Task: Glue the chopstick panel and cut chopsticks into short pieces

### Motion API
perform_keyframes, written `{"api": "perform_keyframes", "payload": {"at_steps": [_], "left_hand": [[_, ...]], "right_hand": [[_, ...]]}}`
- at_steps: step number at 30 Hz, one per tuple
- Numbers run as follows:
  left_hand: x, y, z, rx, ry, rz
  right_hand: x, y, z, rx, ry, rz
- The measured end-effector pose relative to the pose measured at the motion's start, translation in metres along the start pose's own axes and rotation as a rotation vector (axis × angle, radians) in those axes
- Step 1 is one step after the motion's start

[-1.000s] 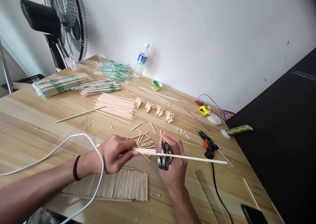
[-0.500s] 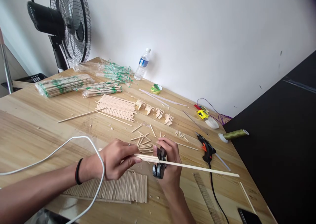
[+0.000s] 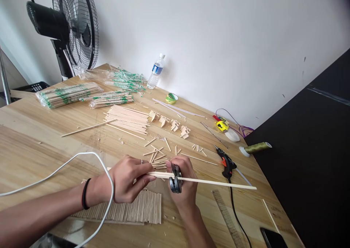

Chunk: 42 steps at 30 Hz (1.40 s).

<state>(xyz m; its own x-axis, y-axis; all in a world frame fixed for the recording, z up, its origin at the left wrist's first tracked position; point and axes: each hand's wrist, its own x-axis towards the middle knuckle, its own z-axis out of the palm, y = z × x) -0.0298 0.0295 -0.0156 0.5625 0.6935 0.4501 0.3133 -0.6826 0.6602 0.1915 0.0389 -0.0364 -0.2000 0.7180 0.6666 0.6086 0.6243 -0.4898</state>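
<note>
My left hand [image 3: 132, 178] pinches a few thin wooden sticks [image 3: 160, 174] between thumb and fingers. One long stick [image 3: 218, 183] runs on well past the others to the right. My right hand [image 3: 184, 186] is closed around dark metal cutting pliers [image 3: 175, 182], whose jaws are around the long stick close to the ends of the shorter ones. Whether the blades bite into the wood cannot be made out. Beneath my left forearm lies a flat row of sticks side by side [image 3: 142, 208]. Short cut pieces [image 3: 160, 163] are scattered just beyond my hands.
A white cable [image 3: 94, 154] loops across my left wrist. Beyond are loose long sticks [image 3: 127, 119], small stick stacks [image 3: 163, 120], bagged sticks [image 3: 69, 94] and a water bottle [image 3: 156, 71]. On the right lie a glue gun [image 3: 226, 164], ruler [image 3: 226, 217], tape measure [image 3: 222, 126] and phone [image 3: 272, 237].
The pliers have shifted slightly left and turned a little on the long stick. The stick's far end has moved left and up. My left hand keeps its grip; the whole view shifts slightly.
</note>
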Motion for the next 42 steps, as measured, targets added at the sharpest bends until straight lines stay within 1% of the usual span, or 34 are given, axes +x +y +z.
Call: {"api": "perform_keyframes", "payload": {"at_steps": [5, 9, 14, 18, 21, 24, 27, 31, 34, 37, 39, 42], "left_hand": [[0.001, 0.004, -0.001, 0.048, 0.048, 0.029], [0.001, 0.005, -0.001, 0.023, 0.056, 0.002], [0.000, 0.006, 0.001, -0.020, 0.043, -0.111], [0.001, 0.005, 0.003, -0.091, 0.000, -0.219], [0.001, -0.002, 0.005, -0.070, 0.011, -0.222], [0.002, -0.014, 0.005, 0.042, 0.069, -0.208], [0.004, -0.029, 0.001, 0.193, 0.069, -0.255], [0.005, -0.043, -0.006, 0.315, 0.006, -0.346], [0.004, -0.048, -0.005, 0.366, -0.030, -0.335], [0.002, -0.048, -0.003, 0.369, -0.016, -0.285], [0.004, -0.043, -0.003, 0.332, 0.044, -0.212], [0.011, -0.026, -0.003, 0.284, 0.162, -0.083]], "right_hand": [[-0.001, 0.000, 0.005, -0.043, 0.025, 0.022], [-0.002, 0.002, 0.010, -0.073, 0.041, 0.009], [-0.003, 0.008, 0.012, -0.170, 0.072, 0.021], [-0.002, 0.017, 0.004, -0.257, 0.084, 0.032], [0.000, 0.028, -0.005, -0.309, 0.127, 0.096], [0.001, 0.037, -0.013, -0.329, 0.158, 0.166], [0.002, 0.041, -0.017, -0.301, 0.122, 0.218], [0.003, 0.042, -0.016, -0.270, 0.043, 0.271], [0.005, 0.041, -0.014, -0.290, -0.002, 0.311], [0.007, 0.040, -0.012, -0.333, -0.076, 0.359], [0.008, 0.040, -0.010, -0.348, -0.124, 0.372], [0.011, 0.040, -0.008, -0.359, -0.175, 0.382]]}}
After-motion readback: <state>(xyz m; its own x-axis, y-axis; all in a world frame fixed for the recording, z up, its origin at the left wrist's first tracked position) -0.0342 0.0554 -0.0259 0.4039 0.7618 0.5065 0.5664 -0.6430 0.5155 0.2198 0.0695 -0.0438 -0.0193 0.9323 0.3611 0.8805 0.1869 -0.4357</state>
